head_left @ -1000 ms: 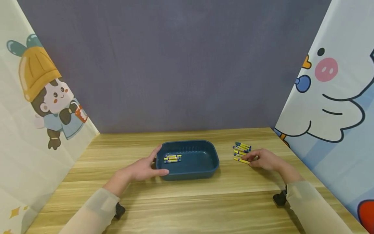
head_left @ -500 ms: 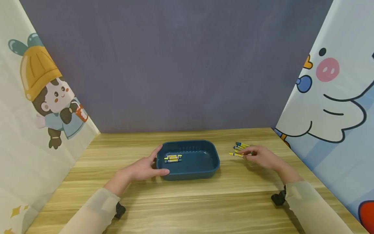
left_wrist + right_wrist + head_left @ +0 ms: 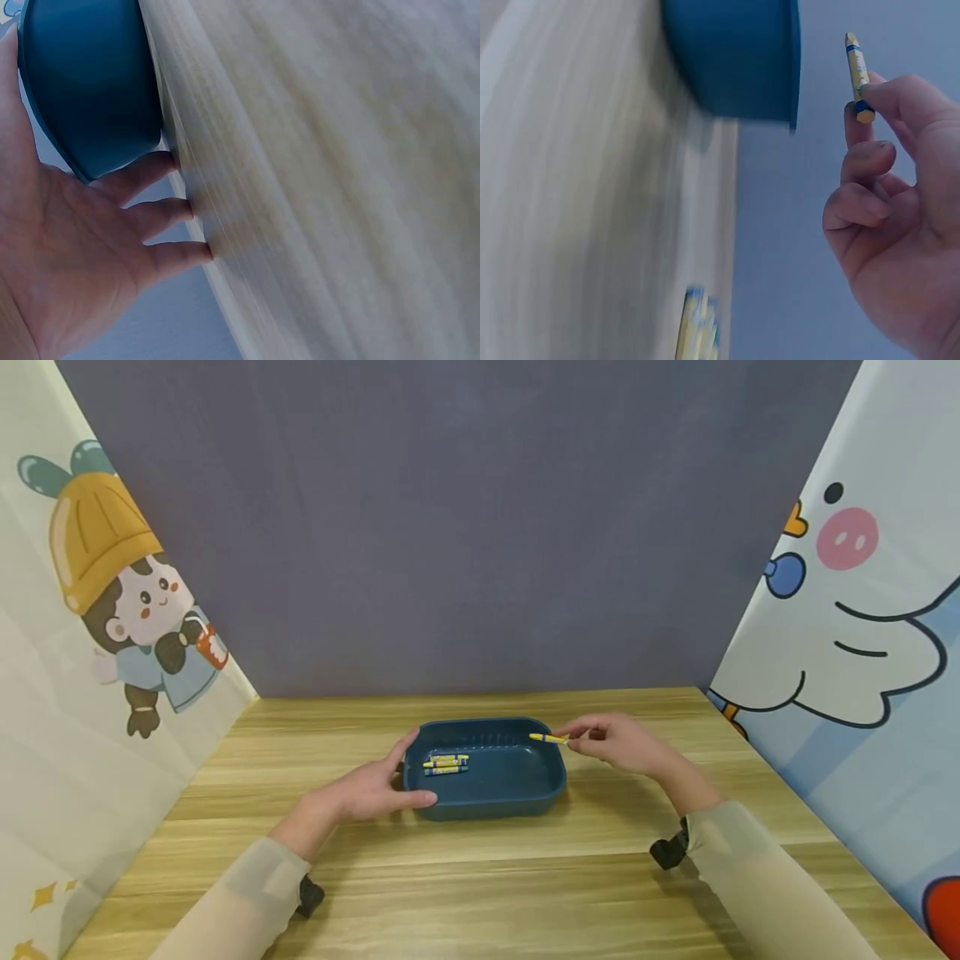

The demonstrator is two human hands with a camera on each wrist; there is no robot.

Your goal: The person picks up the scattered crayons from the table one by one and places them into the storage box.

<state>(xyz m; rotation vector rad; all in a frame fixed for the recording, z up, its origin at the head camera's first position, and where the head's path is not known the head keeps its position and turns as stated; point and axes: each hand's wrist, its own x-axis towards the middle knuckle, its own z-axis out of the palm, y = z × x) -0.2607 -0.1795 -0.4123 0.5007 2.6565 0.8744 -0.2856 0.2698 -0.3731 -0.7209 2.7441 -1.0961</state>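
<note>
A dark blue tray (image 3: 487,806) stands mid-table with three yellow-and-blue crayons (image 3: 445,764) lying in its left part. My left hand (image 3: 397,777) rests against the tray's left end, with the thumb along the front corner and the fingers fairly straight on the side wall. The left wrist view shows this hand (image 3: 112,225) spread beside the tray (image 3: 90,82). My right hand (image 3: 572,742) pinches one yellow crayon (image 3: 547,738) above the tray's far right corner. In the right wrist view, that crayon (image 3: 857,75) sits between the thumb and the forefinger (image 3: 900,94), just past the tray (image 3: 735,56).
A small pile of loose crayons (image 3: 697,326) lies on the wooden table (image 3: 480,893) right of the tray, hidden behind my right hand in the head view. Printed cloth walls close in the left, right and back sides.
My right hand has lifted one crayon from the pile and carried it left to the tray's right end. The left hand has stayed on the tray.
</note>
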